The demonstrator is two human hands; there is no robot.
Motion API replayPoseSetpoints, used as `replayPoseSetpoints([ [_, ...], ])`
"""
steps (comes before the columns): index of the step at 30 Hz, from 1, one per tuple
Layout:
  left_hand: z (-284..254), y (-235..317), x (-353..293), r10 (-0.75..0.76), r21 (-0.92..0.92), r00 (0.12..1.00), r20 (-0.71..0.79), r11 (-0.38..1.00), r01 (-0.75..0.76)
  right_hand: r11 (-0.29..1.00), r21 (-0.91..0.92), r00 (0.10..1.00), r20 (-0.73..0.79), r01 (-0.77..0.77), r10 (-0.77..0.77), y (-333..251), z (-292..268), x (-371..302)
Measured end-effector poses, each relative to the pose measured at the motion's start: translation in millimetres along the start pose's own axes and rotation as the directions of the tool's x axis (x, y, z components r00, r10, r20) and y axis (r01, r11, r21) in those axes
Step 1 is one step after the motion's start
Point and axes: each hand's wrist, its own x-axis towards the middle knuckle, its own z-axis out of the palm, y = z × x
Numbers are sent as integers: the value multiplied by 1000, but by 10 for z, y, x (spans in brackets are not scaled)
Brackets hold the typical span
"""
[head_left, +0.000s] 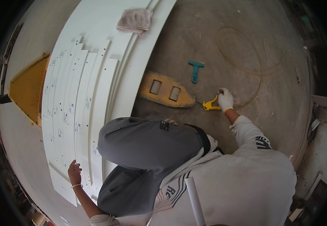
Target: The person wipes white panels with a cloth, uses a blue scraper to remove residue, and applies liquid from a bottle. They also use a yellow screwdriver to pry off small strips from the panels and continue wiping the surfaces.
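Note:
My right hand (pixel 226 100), in a white glove, is closed at the handle end of a yellow air blow gun (pixel 210 104) low over the floor. Its thin nozzle points left toward a worn yellow metal piece with two rectangular openings (pixel 166 91). A thin amber hose (pixel 260 81) curves round to the gloved hand. At the lower left, my bare left hand (pixel 75 173), with a pale band at the wrist, is held over the white panels. Its fingers are slightly bent and apart, with nothing in them. Long white metal strips (pixel 81 83) with holes and small labels lie side by side there.
A folded greyish cloth (pixel 134 20) lies on the far end of the large white sheet (pixel 152 41). A teal scraper (pixel 195 71) rests on the concrete floor. Beyond the sheet's left edge stands a yellow metal frame (pixel 27 88). My bent grey-trousered leg (pixel 148 141) is beside the strips.

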Motion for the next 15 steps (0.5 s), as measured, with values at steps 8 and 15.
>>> replayPoseSetpoints([
  [8, 62, 322, 59, -65, -96, 997, 45, 993, 69, 671, -546, 852, 445, 502, -275, 372, 60, -597],
  [15, 259, 791, 90, 41, 108, 988, 149, 992, -58, 725, -598, 897, 438, 340, -59, 189, 64, -198],
])
